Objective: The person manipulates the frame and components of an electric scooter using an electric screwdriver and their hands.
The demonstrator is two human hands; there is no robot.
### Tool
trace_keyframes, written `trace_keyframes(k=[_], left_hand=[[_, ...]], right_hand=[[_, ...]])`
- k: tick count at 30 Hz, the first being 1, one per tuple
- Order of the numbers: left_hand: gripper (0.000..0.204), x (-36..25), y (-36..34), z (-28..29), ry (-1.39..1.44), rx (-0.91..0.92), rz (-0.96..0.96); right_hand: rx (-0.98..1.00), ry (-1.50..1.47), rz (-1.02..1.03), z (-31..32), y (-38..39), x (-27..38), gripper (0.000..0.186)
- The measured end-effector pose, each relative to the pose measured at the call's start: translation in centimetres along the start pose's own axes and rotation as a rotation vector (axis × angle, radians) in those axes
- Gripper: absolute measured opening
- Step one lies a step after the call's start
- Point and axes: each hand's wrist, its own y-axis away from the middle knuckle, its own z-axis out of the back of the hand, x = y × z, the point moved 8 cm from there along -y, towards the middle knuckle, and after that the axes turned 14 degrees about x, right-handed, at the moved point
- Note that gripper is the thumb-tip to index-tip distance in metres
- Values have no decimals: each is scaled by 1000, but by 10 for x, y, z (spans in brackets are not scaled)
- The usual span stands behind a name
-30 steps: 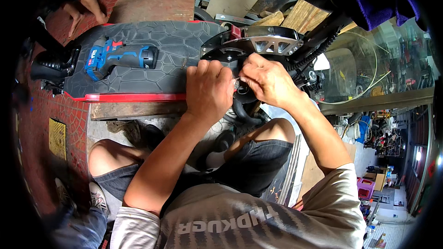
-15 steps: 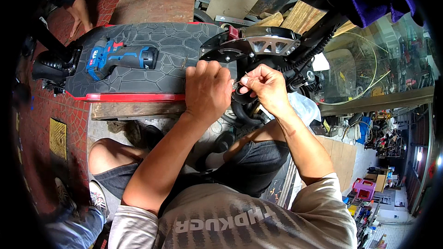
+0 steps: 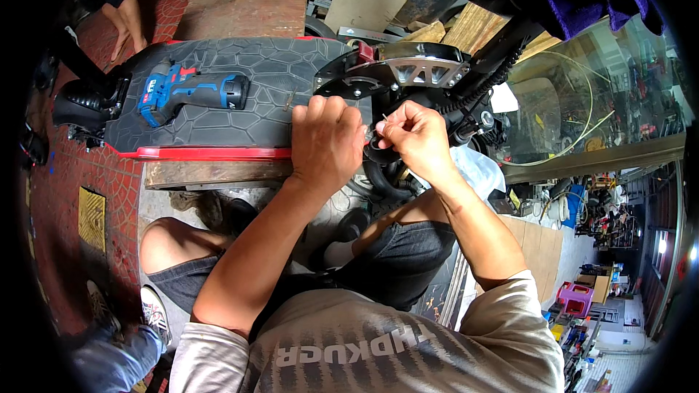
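red edging (image 3: 211,153) lines the near side of the deck (image 3: 269,65), up to the left hand (image 3: 325,138). left hand: curled, cannot tell what it grips. right hand (image 3: 420,143): pinched on a thin piece (image 3: 386,117) near the deck's right end; narrow gap between hands. drill (image 3: 195,92) lies well apart.

Grey shirt (image 3: 408,375), near: large pale capitals (image 3: 349,351) are printed across the chest
Blue drill (image 3: 193,92), left: small markings (image 3: 151,87) are borne, hardly legible
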Motion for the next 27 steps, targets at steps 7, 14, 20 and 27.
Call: trace_keyframes(k=[7,14,20,27], left_hand=[[27,0,2,1,-7,-5,2],[23,0,-1,5,-3,-14,25],[20,1,-2,3,12,7,33],[15,0,-2,5,-1,-12,26]], right_hand=[[121,97,-161,-13,-3,14,20],[256,691,226,-24,-5,63,14],[400,-42,-208,-23,-1,17,10],[302,-193,-220,-23,-3,-3,20]])
